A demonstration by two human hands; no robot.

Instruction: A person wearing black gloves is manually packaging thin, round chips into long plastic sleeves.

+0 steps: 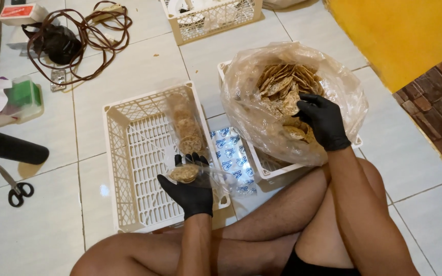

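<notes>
Your right hand (323,120) was half buried in the big plastic bag (251,110), fingers pinching crackers (285,84). Your left hand (190,186) gripped a narrow cracker-filled sleeve (184,128) over the near white crate (134,158); open floor tiles (425,168) lay right.

Gloved left hand (193,186) cupped; right hand (323,120) seemingly curled, reaching forward.

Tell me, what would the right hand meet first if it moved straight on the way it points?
Probably the round crackers heaped in the clear plastic bag; the right hand already reaches in.
</notes>
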